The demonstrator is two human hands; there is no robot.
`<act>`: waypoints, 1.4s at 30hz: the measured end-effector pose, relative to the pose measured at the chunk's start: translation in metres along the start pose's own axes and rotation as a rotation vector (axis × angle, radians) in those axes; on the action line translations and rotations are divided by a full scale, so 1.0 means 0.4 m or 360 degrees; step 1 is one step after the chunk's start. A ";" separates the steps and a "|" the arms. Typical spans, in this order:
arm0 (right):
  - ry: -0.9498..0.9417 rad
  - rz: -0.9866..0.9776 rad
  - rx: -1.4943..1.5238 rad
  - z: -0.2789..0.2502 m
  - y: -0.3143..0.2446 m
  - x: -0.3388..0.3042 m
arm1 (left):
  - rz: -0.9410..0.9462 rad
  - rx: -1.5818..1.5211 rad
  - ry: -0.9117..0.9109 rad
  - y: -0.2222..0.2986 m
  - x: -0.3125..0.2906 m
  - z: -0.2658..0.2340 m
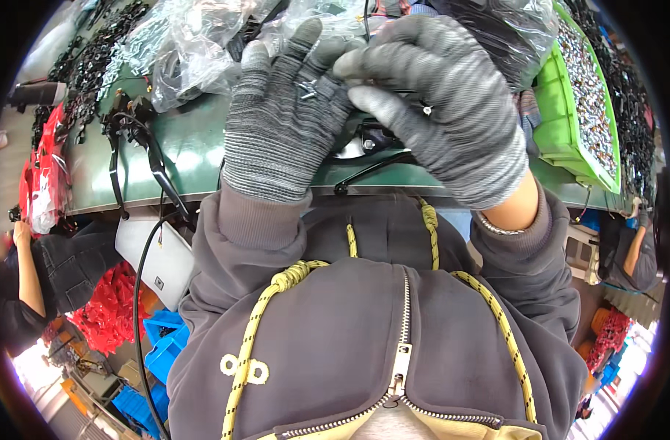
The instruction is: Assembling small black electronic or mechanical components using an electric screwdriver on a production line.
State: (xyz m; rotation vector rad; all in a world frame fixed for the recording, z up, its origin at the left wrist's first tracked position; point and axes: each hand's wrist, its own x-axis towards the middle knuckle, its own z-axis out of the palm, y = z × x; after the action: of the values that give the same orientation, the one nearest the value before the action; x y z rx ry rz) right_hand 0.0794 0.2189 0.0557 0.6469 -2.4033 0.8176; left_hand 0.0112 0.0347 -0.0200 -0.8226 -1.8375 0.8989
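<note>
My left hand [283, 125], in a grey striped knit glove, is held over the bench with its fingers partly bent. A few small silvery metal pieces [308, 89], which look like screws, rest in it. Close beside it, my right hand [452, 110] wears a matching glove. Its thumb and forefinger curl toward each other near the left fingers; anything between their tips is too small to make out. A tiny bright metal piece [427, 111] shows by the right palm. Below the hands lies a black part with a shiny bolt [368, 144], and a black lever [375, 171], partly hidden.
Black levers with cables [140, 143] lie on the green bench [192, 136] at left. Clear plastic bags [195, 51] and heaped black parts [78, 73] stand behind. A green crate [569, 139] of small metal pieces is at right. Other people work at both sides.
</note>
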 end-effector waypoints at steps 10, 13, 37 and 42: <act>-0.0245 0.0040 -0.0462 0.089 0.030 -0.006 | -0.0657 -0.2617 -0.0106 0.020 -0.014 -0.038; -0.0290 -0.0070 -0.0415 0.069 0.044 0.001 | -0.0606 -0.2517 -0.0246 0.009 -0.004 -0.041; -0.2141 0.0421 -0.0211 -0.085 0.067 0.178 | -0.1115 -0.3746 -0.0890 0.049 0.024 -0.066; -0.2285 0.0562 -0.0351 -0.064 0.045 0.217 | -0.1178 -0.3866 -0.0987 0.057 0.017 -0.066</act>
State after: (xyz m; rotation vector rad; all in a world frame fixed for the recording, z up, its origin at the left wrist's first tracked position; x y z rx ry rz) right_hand 0.0116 0.2252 0.1183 0.8939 -3.8929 0.0783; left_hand 0.0365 0.0585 -0.0276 -0.7739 -2.6961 -2.3365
